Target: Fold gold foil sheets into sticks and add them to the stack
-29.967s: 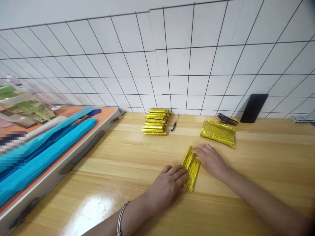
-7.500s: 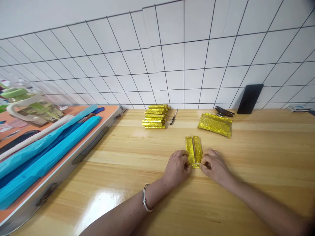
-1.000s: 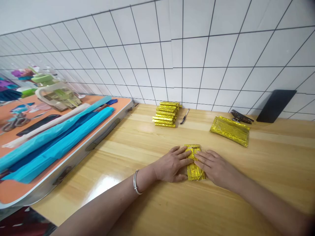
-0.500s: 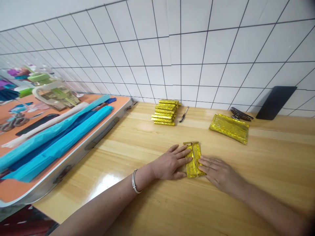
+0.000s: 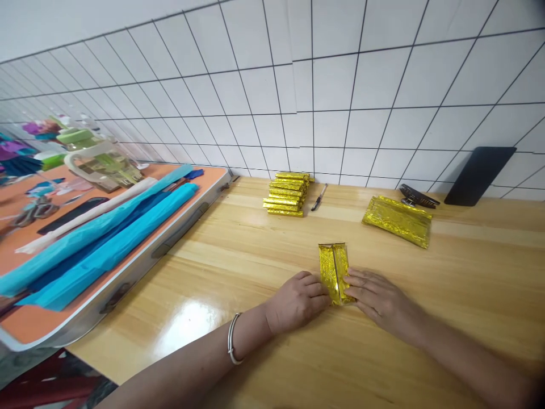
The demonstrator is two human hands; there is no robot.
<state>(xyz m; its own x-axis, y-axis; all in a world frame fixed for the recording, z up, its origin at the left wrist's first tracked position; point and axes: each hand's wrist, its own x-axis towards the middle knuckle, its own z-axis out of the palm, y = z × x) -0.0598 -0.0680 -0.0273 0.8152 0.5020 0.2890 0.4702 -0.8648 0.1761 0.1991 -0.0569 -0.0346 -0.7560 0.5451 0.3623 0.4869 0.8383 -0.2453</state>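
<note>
Where the wooden table [image 5: 204,267] nears the wearer, left hand [image 5: 298,301] and right hand [image 5: 381,298] flank a folded gold foil sheet [image 5: 330,270].
Left: fingers half-curled at the sheet's near-left corner, grip not determinable; right: fingers extended flat on its right edge, no grip visible. Sheet location: right of centre, nearer than the pen [image 5: 319,197]. Current step appears to be pressing folds flat; next move likely calls for even pressure, edges aligned.

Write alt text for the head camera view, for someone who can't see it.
A person's left hand and right hand touch a folded gold foil piece on a wooden table. Farther back lie a pile of gold strips, a pen and a gold packet; at left, blue rolls lie on an orange surface.
</note>
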